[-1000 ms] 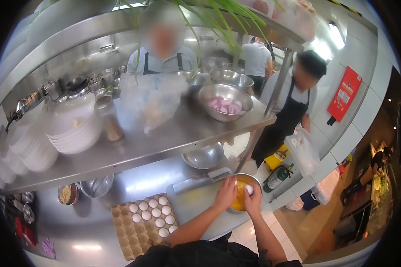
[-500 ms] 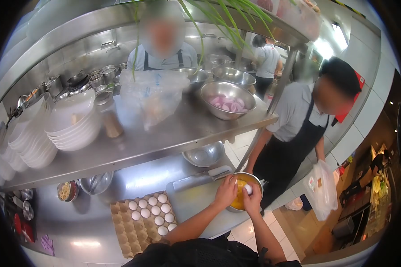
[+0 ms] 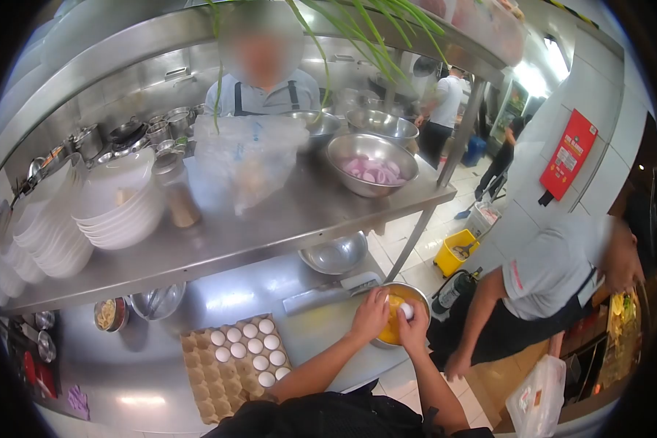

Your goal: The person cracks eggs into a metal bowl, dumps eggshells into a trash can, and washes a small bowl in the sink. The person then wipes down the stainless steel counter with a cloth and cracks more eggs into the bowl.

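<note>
One white egg [image 3: 406, 310] is in the grasp of the right hand [image 3: 414, 327], on the side that faces the left hand [image 3: 372, 315], and from the head camera it shows over the inside of the metal bowl [image 3: 420, 293]. The egg looks nearly round from here, so I cannot tell its long axis, nor how high it sits above the yellow liquid [image 3: 391, 334]. The left hand lies just left of the egg, across the bowl's left side, with its fingers bent and a strip of yellow between its fingertips and the egg. Something small and white shows at those fingertips, but I cannot tell whether the hand grips it. Both forearms reach in from the near side, leaning toward each other, so the two hands meet over the bowl near the right end of the table [image 3: 146, 379]. The cutting board [image 3: 317, 343] reaches out to the left of the bowl, with a wide-bladed knife [image 3: 321, 298] along its far edge. Farther left is the egg carton [image 3: 215, 387]; about a dozen eggs [image 3: 255, 346] fill its right part, and the left forearm, the nearer of the two, passes beside its right edge.
</note>
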A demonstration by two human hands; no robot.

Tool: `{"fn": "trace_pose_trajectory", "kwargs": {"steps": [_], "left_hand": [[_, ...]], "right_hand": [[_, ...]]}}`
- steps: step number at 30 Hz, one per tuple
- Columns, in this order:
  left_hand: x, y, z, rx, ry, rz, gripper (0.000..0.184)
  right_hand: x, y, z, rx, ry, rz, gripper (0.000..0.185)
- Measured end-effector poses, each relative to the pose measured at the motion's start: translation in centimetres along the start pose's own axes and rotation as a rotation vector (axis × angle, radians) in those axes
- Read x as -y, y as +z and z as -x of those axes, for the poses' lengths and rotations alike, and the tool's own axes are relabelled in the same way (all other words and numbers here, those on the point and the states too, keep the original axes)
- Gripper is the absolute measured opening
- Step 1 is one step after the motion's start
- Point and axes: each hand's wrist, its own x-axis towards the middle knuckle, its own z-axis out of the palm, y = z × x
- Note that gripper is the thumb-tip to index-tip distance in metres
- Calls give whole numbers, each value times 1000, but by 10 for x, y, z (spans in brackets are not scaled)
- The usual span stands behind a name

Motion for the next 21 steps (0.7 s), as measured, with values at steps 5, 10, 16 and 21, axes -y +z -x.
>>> {"fn": "trace_pose_trajectory", "kwargs": {"steps": [5,10,16,21], "left_hand": [[1,0,0,-31,45,-17,37],[1,1,0,-25,37,-2,37],[1,1,0,-24,36,7,37],[6,5,-1,-15,42,34,38]], "right_hand": [[-6,3,0,-22,-55,-6,24],[-6,2,0,-15,-53,-5,23],[-2,1,1,-1,-3,-24,22],[-11,3,1,-16,-10,-36,25]]}}
